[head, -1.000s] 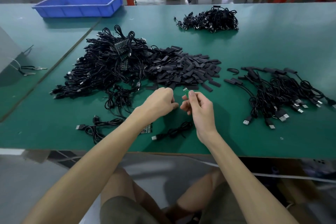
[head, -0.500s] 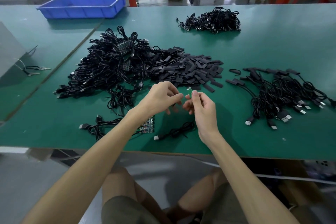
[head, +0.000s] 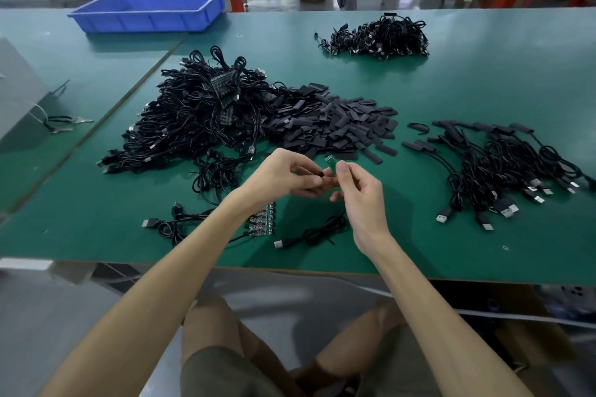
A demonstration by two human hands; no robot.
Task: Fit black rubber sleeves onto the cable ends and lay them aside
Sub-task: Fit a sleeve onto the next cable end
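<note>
- Black rubber, the sleeve (head: 320, 174) is pinched between the thumb and fingertips of the left hand (head: 283, 176). Only its open end shows past them, just beside the board.
- The right hand (head: 362, 200) pinches the small green board (head: 330, 162) at the cable end, thumb in front and the lower fingers loosely curled. The board's tip points up and away.
- The cable (head: 317, 229) trails from that hand down to the table (head: 419, 235), with its plug lying near the front edge.
- The step in hand looks like feeding the sleeve over the board. The mouth faces sideways and the tip faces up, so one must turn until both share a line.
- A light squeeze on the sleeve's edges should round its flat mouth.
- Holding the board low would leave its tip free to enter. Pushing at an angle risks snagging a corner.
- Once sleeved, it likely joins the done pile (head: 503, 167) at the right, well apart from the sleeve pile (head: 335, 126) and the cable heap (head: 200, 119).
</note>
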